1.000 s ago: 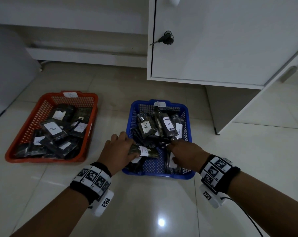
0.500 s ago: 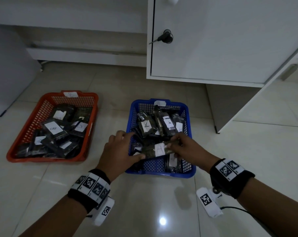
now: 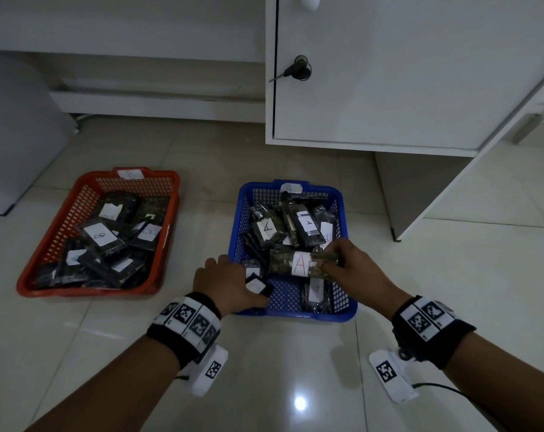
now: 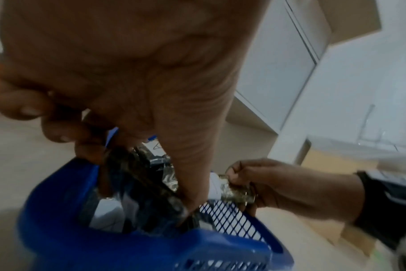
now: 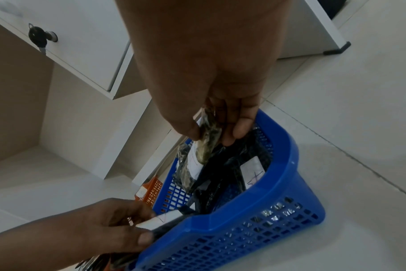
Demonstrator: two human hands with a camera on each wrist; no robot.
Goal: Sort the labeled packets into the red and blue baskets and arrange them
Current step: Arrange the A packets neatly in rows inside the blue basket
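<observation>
The blue basket (image 3: 295, 316) holds several dark packets with white "A" labels. My right hand (image 3: 330, 263) pinches one end of a mottled packet with a red "A" label (image 3: 298, 263) and holds it level just above the basket's pile. The right wrist view shows thumb and fingers clamped on that packet (image 5: 209, 135). My left hand (image 3: 242, 288) reaches into the basket's near left corner and grips a dark packet with a white label (image 3: 258, 286), seen also in the left wrist view (image 4: 139, 183). The red basket (image 3: 86, 291) to the left holds several packets labelled "B".
Both baskets sit on a glossy tiled floor (image 3: 280, 385). A white cabinet (image 3: 405, 73) with a key in its door lock (image 3: 295, 70) stands close behind the blue basket. Its side panel (image 3: 420, 194) comes down to the right.
Half a second ago both hands held the "A" packet. My left hand has let go of it and dropped to a packet in the near left corner; my right hand keeps the "A" packet alone.
</observation>
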